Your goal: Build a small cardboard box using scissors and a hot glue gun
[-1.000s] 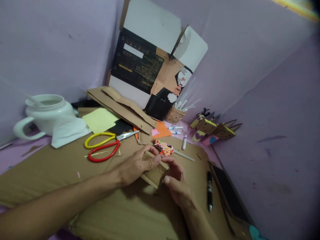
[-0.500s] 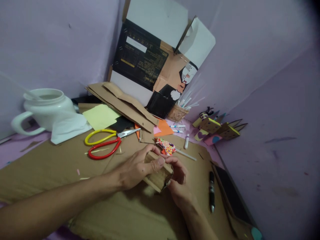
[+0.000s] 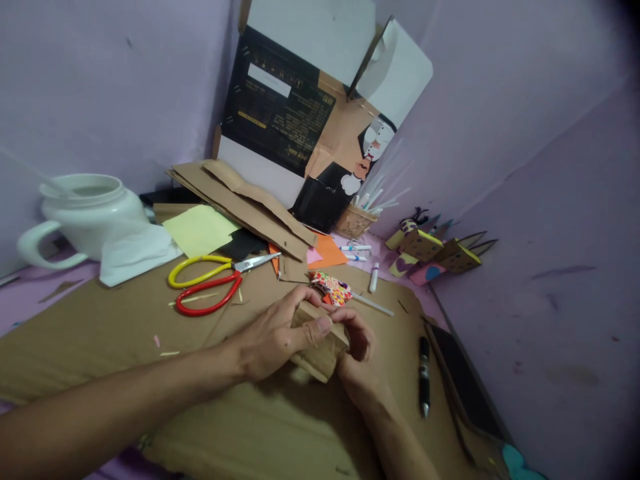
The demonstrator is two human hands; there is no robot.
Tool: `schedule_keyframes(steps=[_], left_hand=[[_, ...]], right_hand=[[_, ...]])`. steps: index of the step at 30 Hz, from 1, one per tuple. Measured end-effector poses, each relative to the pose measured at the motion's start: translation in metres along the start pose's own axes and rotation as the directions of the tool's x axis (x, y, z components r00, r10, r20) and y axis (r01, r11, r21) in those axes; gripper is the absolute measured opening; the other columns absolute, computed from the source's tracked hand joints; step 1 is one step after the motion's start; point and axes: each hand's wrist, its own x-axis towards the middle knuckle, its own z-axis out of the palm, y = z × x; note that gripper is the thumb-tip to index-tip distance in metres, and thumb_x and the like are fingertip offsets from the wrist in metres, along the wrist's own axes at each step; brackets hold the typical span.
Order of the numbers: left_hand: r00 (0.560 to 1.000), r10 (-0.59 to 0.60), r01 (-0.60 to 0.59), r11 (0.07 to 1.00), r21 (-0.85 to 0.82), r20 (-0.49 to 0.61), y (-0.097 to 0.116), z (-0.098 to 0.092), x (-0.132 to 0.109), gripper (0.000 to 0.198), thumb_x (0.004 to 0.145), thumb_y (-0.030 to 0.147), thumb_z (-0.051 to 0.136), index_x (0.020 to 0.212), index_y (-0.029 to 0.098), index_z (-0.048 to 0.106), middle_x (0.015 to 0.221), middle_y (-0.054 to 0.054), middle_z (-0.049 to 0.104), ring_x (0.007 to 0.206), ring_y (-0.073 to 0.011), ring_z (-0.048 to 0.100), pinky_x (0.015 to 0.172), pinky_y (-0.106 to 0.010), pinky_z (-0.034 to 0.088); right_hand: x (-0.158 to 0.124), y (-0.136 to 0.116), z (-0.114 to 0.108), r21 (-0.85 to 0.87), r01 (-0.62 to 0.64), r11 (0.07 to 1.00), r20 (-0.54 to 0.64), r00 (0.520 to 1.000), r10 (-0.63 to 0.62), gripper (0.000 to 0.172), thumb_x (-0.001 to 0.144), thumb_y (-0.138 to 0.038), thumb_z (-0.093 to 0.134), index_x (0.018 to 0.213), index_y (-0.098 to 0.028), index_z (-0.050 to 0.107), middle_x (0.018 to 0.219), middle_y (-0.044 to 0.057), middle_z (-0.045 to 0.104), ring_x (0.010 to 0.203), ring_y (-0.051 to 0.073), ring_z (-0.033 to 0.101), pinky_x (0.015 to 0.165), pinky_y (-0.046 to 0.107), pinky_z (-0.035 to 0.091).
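Both hands hold a small folded piece of brown cardboard (image 3: 320, 357) above the cardboard sheet. My left hand (image 3: 280, 333) grips it from the left, thumb laid across its top and fingers around the far side. At its right end, my right hand (image 3: 360, 357) is closed on the edge, fingertips curled over; part of the fingers is hidden. Just beyond the hands lies a floral-patterned paper piece (image 3: 333, 287) with a white stick. Scissors (image 3: 210, 287) with one yellow and one red handle lie open to the left, blades pointing right.
A brown cardboard sheet (image 3: 200, 413) covers the table. A white mug-like pot (image 3: 93, 217) stands at left, cardboard strips (image 3: 250, 207) and an unfolded box (image 3: 280, 113) at the back. A black pen (image 3: 424, 377) and dark phone-like slab (image 3: 467, 380) lie right; a marker (image 3: 374, 277) lies farther back.
The cardboard piece has tilted slightly, its right end turning away from view behind my right fingers. Both hands keep their hold in nearly the same place. The camera view has shifted slightly.
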Motion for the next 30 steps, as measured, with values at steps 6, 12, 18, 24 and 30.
schedule_keyframes(steps=[6, 12, 18, 24, 30], left_hand=[[0.998, -0.07, 0.066, 0.948, -0.311, -0.002, -0.003, 0.003, 0.008, 0.04, 0.075, 0.055, 0.06, 0.092, 0.019, 0.053, 0.075, 0.0, 0.057, 0.066, -0.0153, 0.052, 0.058, -0.026, 0.038], [0.968, -0.239, 0.23, 0.696, -0.681, 0.082, -0.003, -0.002, 0.016, 0.03, 0.082, 0.043, 0.055, 0.089, 0.014, 0.061, 0.08, -0.008, 0.065, 0.067, -0.0188, 0.058, 0.058, -0.029, 0.045], [0.968, -0.249, 0.197, 0.646, -0.738, 0.041, -0.003, -0.004, 0.019, 0.032, 0.089, 0.037, 0.046, 0.101, 0.011, 0.062, 0.089, -0.012, 0.068, 0.078, -0.0237, 0.063, 0.067, -0.036, 0.051], [0.997, -0.07, 0.055, 0.669, -0.742, 0.01, -0.01, 0.007, 0.016, 0.041, 0.07, 0.033, 0.074, 0.103, 0.019, 0.054, 0.101, -0.006, 0.066, 0.091, -0.0201, 0.062, 0.079, -0.029, 0.049], [0.996, 0.067, -0.03, 0.879, -0.476, 0.062, -0.017, 0.007, 0.018, 0.059, 0.069, 0.033, 0.076, 0.119, 0.022, 0.046, 0.129, -0.01, 0.053, 0.117, -0.0256, 0.051, 0.091, -0.03, 0.044]], right_hand=[[0.001, -0.004, -0.007, 0.172, -0.121, 0.978, 0.151, 0.984, 0.095, 0.045, 0.059, -0.031, 0.079, 0.1, -0.025, 0.062, 0.11, 0.006, 0.065, 0.092, 0.025, 0.064, 0.072, 0.034, 0.052], [0.003, -0.015, -0.004, 0.221, -0.108, 0.969, 0.173, 0.982, 0.07, 0.052, 0.064, -0.041, 0.076, 0.112, -0.026, 0.061, 0.115, 0.008, 0.065, 0.106, 0.03, 0.06, 0.087, 0.044, 0.049], [0.0, -0.023, -0.005, -0.025, 0.042, 0.999, -0.009, 0.999, -0.042, 0.064, 0.066, -0.046, 0.075, 0.123, -0.027, 0.054, 0.133, 0.009, 0.054, 0.121, 0.031, 0.051, 0.096, 0.045, 0.044], [-0.005, -0.018, 0.009, -0.066, 0.11, 0.992, -0.134, 0.984, -0.118, 0.079, 0.06, -0.042, 0.08, 0.128, -0.027, 0.043, 0.137, 0.011, 0.046, 0.125, 0.031, 0.045, 0.103, 0.047, 0.038], [-0.003, -0.022, 0.002, -0.09, 0.164, 0.982, -0.094, 0.981, -0.172, 0.05, 0.067, -0.026, 0.07, 0.112, -0.027, 0.049, 0.128, 0.01, 0.052, 0.111, 0.026, 0.057, 0.09, 0.041, 0.048]])
